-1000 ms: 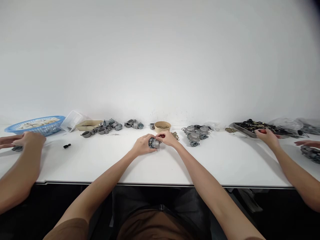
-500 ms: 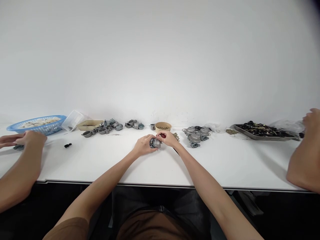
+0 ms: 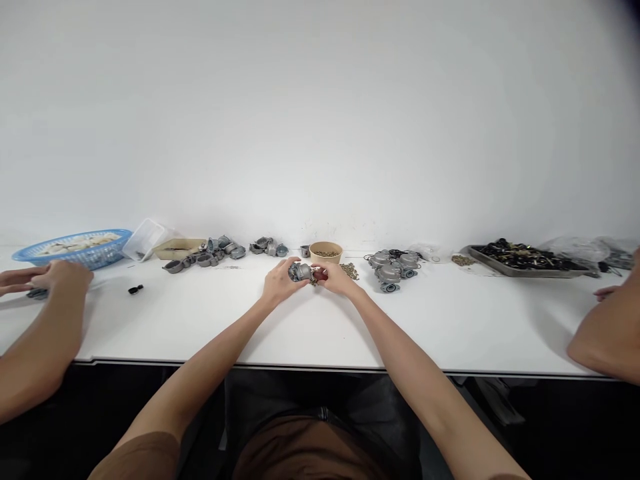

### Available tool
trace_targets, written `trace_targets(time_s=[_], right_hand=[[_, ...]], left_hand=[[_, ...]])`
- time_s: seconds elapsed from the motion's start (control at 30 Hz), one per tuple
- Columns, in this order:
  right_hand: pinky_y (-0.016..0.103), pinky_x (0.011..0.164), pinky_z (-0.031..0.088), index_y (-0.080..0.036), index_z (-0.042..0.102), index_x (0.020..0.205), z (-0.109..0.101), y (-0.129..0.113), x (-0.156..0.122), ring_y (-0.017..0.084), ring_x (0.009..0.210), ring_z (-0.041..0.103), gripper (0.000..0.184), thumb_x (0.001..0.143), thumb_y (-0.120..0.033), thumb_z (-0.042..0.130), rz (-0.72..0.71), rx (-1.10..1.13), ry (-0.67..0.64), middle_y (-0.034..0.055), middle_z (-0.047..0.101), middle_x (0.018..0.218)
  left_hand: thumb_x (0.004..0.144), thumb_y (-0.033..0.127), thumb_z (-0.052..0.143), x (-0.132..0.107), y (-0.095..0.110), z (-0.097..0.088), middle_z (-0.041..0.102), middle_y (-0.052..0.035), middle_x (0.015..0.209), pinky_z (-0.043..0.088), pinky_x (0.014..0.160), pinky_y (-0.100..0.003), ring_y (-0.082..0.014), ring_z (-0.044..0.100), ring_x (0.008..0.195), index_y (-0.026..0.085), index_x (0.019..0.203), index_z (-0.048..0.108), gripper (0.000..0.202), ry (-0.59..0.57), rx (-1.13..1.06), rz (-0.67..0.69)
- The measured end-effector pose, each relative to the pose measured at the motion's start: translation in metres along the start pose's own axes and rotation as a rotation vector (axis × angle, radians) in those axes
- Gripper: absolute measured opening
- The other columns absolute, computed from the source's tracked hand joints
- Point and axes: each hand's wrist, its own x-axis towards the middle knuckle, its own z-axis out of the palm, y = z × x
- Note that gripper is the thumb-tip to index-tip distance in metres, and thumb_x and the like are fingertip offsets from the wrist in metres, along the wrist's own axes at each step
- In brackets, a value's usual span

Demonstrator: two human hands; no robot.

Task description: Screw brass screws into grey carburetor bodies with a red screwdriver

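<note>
My left hand [image 3: 281, 283] is wrapped round a grey metal carburetor [image 3: 303, 272], holding it tilted just above the white table [image 3: 310, 333]. At its right side, the fingers of my right hand [image 3: 336, 277] are pinched together close to the metal. What they hold, if anything, is too small and hidden to name. Small brass-coloured screws [image 3: 349, 271] lie in a pile behind my right hand. Behind both hands stands a tan bowl [image 3: 326, 249] with more small brass-coloured pieces in it.
Several carburetors [image 3: 389, 273] stand to the right, and loose grey metal bowls [image 3: 200, 259] lie left. A dark tray [image 3: 520, 272] of black parts, a blue basket [image 3: 120, 245] and a clear box [image 3: 146, 239] line the wall. Co-workers' arms [image 3: 55, 340] reach in from both sides.
My left hand has shifted slightly left and away from me, turning the carburetor. My right hand has dropped a little to its side. The co-worker's arm at right has lowered.
</note>
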Motion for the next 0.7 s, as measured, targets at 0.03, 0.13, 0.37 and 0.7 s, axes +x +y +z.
trace_targets(time_s=[0.03, 0.13, 0.37, 0.7], right_hand=[[0.029, 0.079, 0.052, -0.017, 0.068, 0.121, -0.001, 0.001, -0.001, 0.019, 0.084, 0.069, 0.051, 0.072, -0.004, 0.062, 0.001, 0.040, -0.049, 0.0038, 0.075, 0.092], [0.028, 0.077, 0.052, -0.017, 0.073, 0.107, -0.005, -0.001, -0.003, 0.020, 0.083, 0.069, 0.040, 0.069, -0.007, 0.069, 0.002, 0.056, -0.209, 0.0039, 0.076, 0.090], [0.026, 0.075, 0.051, -0.021, 0.080, 0.098, 0.002, -0.031, -0.010, 0.019, 0.082, 0.068, 0.029, 0.073, -0.011, 0.069, -0.071, -0.037, -0.419, 0.0014, 0.077, 0.090], [0.035, 0.078, 0.056, -0.020, 0.077, 0.099, -0.005, -0.041, -0.009, 0.021, 0.080, 0.068, 0.029, 0.087, -0.044, 0.066, -0.039, -0.065, -0.065, 0.0068, 0.075, 0.094]], left_hand=[[0.073, 0.047, 0.081, 0.001, 0.000, -0.001, 0.069, 0.0000, 0.121, 0.052, 0.080, -0.034, -0.0233, 0.068, 0.094, 0.033, 0.123, 0.058, 0.057, 0.009, -0.005, -0.019], [0.071, 0.045, 0.083, 0.002, 0.001, -0.006, 0.068, -0.0010, 0.123, 0.052, 0.082, -0.034, -0.0243, 0.067, 0.100, 0.033, 0.125, 0.058, 0.060, 0.048, -0.018, -0.064], [0.072, 0.045, 0.082, 0.004, -0.003, -0.005, 0.068, -0.0009, 0.121, 0.052, 0.085, -0.035, -0.0242, 0.067, 0.099, 0.032, 0.120, 0.061, 0.055, 0.132, -0.026, -0.101], [0.076, 0.047, 0.080, 0.002, -0.004, -0.003, 0.067, -0.0042, 0.117, 0.054, 0.082, -0.031, -0.0225, 0.067, 0.100, 0.027, 0.121, 0.062, 0.052, 0.262, -0.057, 0.112]])
